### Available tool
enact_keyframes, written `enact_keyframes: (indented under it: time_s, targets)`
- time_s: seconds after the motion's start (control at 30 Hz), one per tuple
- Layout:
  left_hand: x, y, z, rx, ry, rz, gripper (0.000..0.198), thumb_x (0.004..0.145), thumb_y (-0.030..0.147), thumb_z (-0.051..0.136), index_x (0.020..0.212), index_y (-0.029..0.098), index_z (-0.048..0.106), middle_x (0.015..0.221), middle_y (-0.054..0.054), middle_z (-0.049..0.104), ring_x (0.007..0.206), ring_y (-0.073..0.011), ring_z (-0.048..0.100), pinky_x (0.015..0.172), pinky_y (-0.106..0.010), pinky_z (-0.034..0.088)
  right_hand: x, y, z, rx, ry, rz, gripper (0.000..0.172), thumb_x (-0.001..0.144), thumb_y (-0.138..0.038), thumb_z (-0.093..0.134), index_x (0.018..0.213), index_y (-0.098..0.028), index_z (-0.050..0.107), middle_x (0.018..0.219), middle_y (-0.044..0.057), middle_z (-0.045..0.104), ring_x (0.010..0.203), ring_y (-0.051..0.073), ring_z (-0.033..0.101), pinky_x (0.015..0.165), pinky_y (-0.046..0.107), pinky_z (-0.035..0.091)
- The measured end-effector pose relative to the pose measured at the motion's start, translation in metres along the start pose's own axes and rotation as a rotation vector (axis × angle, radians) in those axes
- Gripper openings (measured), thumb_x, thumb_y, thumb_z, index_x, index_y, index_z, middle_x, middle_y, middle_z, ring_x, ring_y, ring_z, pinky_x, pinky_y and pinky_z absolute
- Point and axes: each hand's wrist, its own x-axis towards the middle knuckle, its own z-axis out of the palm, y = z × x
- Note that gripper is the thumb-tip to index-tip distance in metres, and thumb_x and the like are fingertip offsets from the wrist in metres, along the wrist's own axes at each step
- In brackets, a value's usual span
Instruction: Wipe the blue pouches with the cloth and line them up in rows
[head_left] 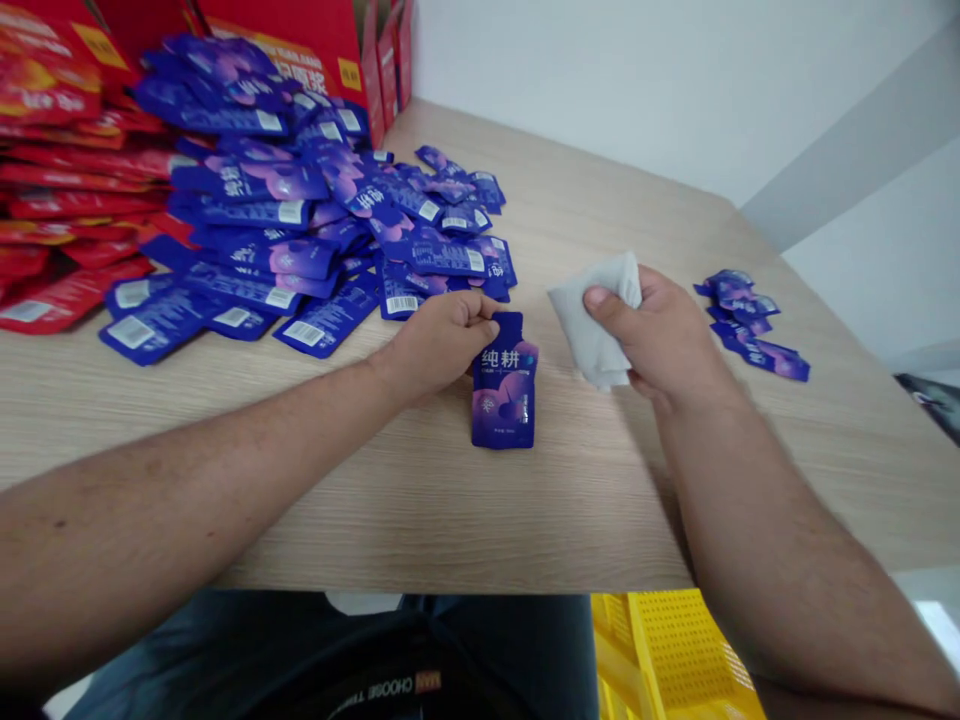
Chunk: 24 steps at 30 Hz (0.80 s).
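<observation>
Left hand [439, 345]: closed, pinching the sachet's top edge.
Sachet [504, 400]: glossy blue-purple foil, rectangular, flat on the tabletop.
Right hand [664, 335]: gripping a soft white cloth [596, 320], just beside the sachet at 3 o'clock.
Tabletop [450, 530]: pale wood-grain laminate.
Far stock: large sachet heap [300, 220] at 10 o'clock; small sachet heap [750, 325] at 2 o'clock.
</observation>
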Motion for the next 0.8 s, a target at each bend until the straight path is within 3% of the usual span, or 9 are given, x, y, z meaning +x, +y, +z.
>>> enact_keyframes:
  time_s: [0.07, 0.17, 0.33, 0.47, 0.57, 0.7, 0.8]
  targets:
    - [0.004, -0.002, -0.002, -0.044, 0.065, 0.004, 0.016, 0.089, 0.01, 0.06, 0.097, 0.017, 0.072, 0.081, -0.002, 0.074, 0.066, -0.0134, 0.067, 0.06, -0.024, 0.056, -0.005, -0.007, -0.005, 0.226, -0.212, 0.154, 0.046, 0.076, -0.062, 0.082, 0.097, -0.024, 0.068, 0.077, 0.004, 0.073, 0.055, 0.017, 0.058, 0.048, 0.032, 0.044]
    - [0.009, -0.005, -0.005, -0.086, 0.141, 0.021, 0.015, 0.09, 0.011, 0.06, 0.099, 0.016, 0.071, 0.085, -0.003, 0.075, 0.066, -0.0128, 0.067, 0.06, -0.024, 0.056, -0.015, -0.016, 0.002, 0.287, -0.506, 0.243, 0.046, 0.07, -0.055, 0.09, 0.096, -0.022, 0.072, 0.084, 0.004, 0.078, 0.062, 0.018, 0.067, 0.054, 0.03, 0.052]
    - [0.009, -0.008, -0.006, -0.015, 0.132, 0.048, 0.018, 0.092, 0.015, 0.062, 0.106, 0.015, 0.073, 0.084, -0.004, 0.076, 0.065, -0.0126, 0.066, 0.057, -0.022, 0.053, -0.024, -0.018, 0.035, 0.088, -0.635, 0.157, 0.034, 0.077, -0.046, 0.085, 0.098, -0.021, 0.076, 0.091, 0.003, 0.079, 0.078, 0.021, 0.073, 0.068, 0.031, 0.057]
    - [0.006, -0.007, -0.003, 0.032, 0.115, 0.04, 0.027, 0.096, 0.018, 0.059, 0.121, 0.014, 0.07, 0.104, -0.009, 0.079, 0.078, -0.0151, 0.072, 0.059, -0.022, 0.057, -0.021, -0.015, 0.037, 0.054, -0.543, 0.199, 0.034, 0.075, -0.046, 0.086, 0.095, -0.021, 0.077, 0.089, 0.003, 0.08, 0.077, 0.021, 0.072, 0.066, 0.031, 0.055]
    - [0.006, -0.005, -0.001, 0.01, 0.114, -0.048, 0.04, 0.101, 0.017, 0.053, 0.141, 0.013, 0.057, 0.118, -0.014, 0.076, 0.085, -0.0178, 0.076, 0.057, -0.025, 0.06, -0.006, -0.007, 0.019, 0.12, -0.336, 0.339, 0.037, 0.072, -0.047, 0.088, 0.096, -0.021, 0.076, 0.081, 0.002, 0.078, 0.062, 0.018, 0.067, 0.054, 0.028, 0.051]
    - [0.004, -0.003, 0.0, 0.067, 0.065, -0.081, 0.041, 0.101, 0.013, 0.051, 0.142, 0.012, 0.055, 0.11, -0.013, 0.075, 0.084, -0.0163, 0.075, 0.059, -0.024, 0.06, 0.034, 0.012, -0.002, 0.133, -0.074, 0.503, 0.027, 0.074, -0.035, 0.091, 0.089, -0.019, 0.073, 0.069, 0.002, 0.075, 0.053, 0.015, 0.062, 0.047, 0.025, 0.047]
    - [0.003, -0.002, -0.001, 0.077, 0.041, -0.081, 0.042, 0.101, 0.012, 0.051, 0.143, 0.012, 0.053, 0.106, -0.011, 0.074, 0.08, -0.0145, 0.074, 0.058, -0.022, 0.059, 0.071, 0.024, -0.002, 0.114, -0.061, 0.529, 0.021, 0.078, -0.027, 0.089, 0.083, -0.017, 0.07, 0.062, 0.002, 0.071, 0.048, 0.013, 0.059, 0.043, 0.023, 0.043]
